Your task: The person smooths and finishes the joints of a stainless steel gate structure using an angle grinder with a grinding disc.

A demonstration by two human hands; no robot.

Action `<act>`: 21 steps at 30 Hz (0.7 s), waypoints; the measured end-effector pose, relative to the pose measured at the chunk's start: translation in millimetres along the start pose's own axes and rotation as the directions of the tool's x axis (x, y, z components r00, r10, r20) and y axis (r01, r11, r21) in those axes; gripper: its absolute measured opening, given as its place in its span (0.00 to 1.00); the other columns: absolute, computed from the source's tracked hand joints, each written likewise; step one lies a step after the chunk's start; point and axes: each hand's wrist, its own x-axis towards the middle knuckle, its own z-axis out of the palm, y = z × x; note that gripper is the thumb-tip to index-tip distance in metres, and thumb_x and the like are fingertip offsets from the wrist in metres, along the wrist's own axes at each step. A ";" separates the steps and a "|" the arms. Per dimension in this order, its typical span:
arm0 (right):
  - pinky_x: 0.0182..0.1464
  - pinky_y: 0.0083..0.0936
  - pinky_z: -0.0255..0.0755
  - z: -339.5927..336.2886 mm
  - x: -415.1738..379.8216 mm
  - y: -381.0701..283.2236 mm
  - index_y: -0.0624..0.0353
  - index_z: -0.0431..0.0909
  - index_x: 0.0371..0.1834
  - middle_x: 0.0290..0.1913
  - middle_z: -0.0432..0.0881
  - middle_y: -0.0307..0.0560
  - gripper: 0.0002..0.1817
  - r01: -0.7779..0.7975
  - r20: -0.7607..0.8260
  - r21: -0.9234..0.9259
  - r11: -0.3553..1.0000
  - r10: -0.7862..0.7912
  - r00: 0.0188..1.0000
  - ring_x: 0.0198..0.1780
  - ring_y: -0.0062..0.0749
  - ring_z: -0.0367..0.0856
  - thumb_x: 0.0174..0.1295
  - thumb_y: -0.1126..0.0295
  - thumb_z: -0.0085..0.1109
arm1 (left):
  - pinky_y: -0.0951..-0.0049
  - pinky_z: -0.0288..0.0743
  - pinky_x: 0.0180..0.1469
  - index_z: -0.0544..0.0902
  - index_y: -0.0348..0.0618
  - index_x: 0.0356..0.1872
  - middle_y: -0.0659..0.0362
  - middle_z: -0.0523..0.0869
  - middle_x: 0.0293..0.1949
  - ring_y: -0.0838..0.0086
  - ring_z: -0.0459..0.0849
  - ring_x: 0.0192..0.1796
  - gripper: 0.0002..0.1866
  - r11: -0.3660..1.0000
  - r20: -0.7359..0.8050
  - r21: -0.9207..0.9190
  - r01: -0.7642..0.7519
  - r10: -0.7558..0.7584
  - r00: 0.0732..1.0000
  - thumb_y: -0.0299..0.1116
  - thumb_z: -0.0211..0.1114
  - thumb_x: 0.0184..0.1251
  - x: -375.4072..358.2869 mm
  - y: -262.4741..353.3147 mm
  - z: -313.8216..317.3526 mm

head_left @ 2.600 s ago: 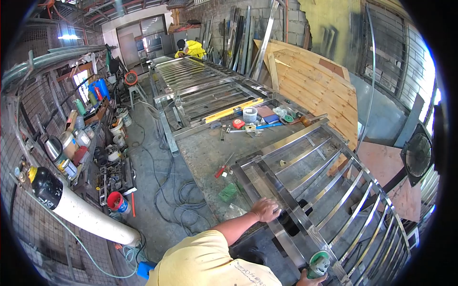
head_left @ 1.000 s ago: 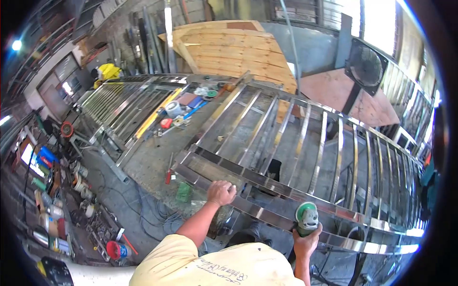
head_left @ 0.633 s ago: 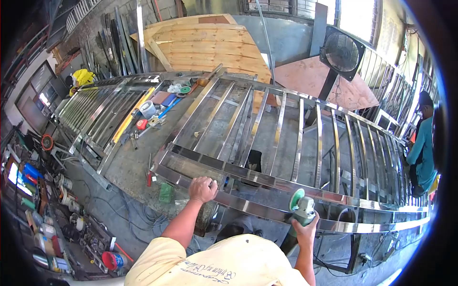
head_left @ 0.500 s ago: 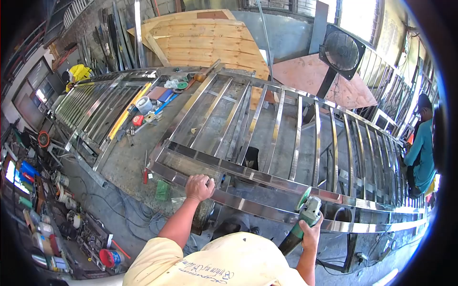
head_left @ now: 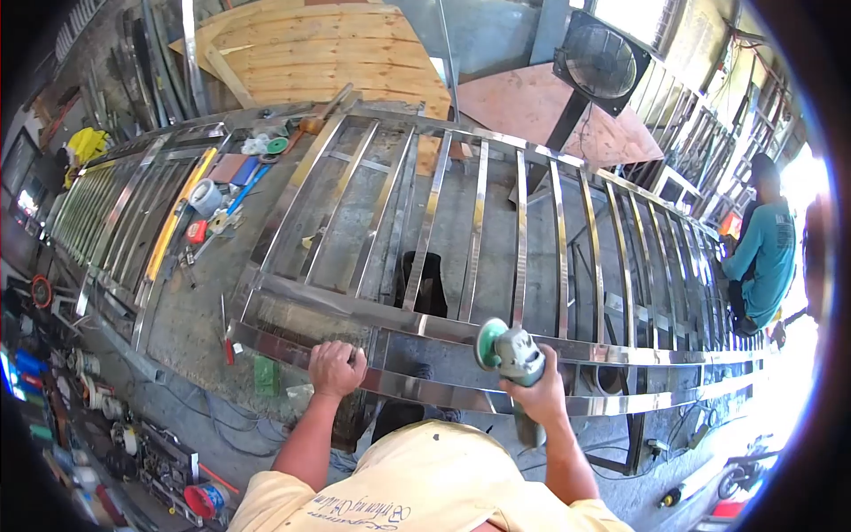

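Observation:
My right hand [head_left: 542,392] is wrapped round the body of a green-grey angle grinder [head_left: 519,359]. The grinder's green disc [head_left: 488,344] points forward, overlapping the lower rails of a long metal railing frame [head_left: 417,317] in this view. My left hand [head_left: 336,369] is closed over the frame's near bottom rail [head_left: 399,387], close to its left end. Shiny upright bars run across the frame, which lies flat on the workbench.
A spirit level [head_left: 182,215], red tape measure [head_left: 196,232] and grey tape roll [head_left: 206,197] lie on the bench [head_left: 191,328] to the left. A pedestal fan [head_left: 601,62] stands behind. At the far right a person in teal [head_left: 764,257] crouches beside the frame.
The grinder has risen off the rail area and turned, its disc now further forward and left. My left hand stays on the rail. The whole view has shifted.

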 end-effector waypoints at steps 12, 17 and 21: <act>0.61 0.40 0.79 13.5 162.5 -47.0 0.62 0.63 0.76 0.51 0.88 0.66 0.59 0.024 0.364 -0.346 0.938 0.110 0.925 0.58 0.58 0.88 0.44 0.47 0.87 | 0.56 0.72 0.44 0.77 0.50 0.23 0.58 0.79 0.27 0.59 0.80 0.34 0.11 0.997 0.111 -0.077 0.009 -0.001 0.994 0.39 0.68 0.60 9.8 -4.9 -6.7; 0.61 0.45 0.79 23.4 196.1 -68.7 0.66 0.61 0.77 0.51 0.87 0.74 0.57 0.004 0.362 -0.378 0.926 0.144 0.921 0.59 0.64 0.86 0.47 0.51 0.83 | 0.56 0.71 0.45 0.78 0.50 0.24 0.59 0.79 0.27 0.60 0.79 0.35 0.09 0.995 0.168 -0.099 0.024 -0.007 0.986 0.39 0.67 0.59 13.6 -6.1 -5.7; 0.61 0.44 0.80 29.0 263.7 -77.3 0.65 0.61 0.76 0.51 0.87 0.72 0.57 -0.006 0.318 -0.394 0.919 0.142 0.938 0.59 0.63 0.87 0.46 0.52 0.84 | 0.56 0.71 0.46 0.78 0.49 0.24 0.59 0.81 0.28 0.60 0.80 0.35 0.08 0.996 0.234 -0.088 0.019 0.002 0.972 0.38 0.67 0.58 18.8 -5.7 -8.1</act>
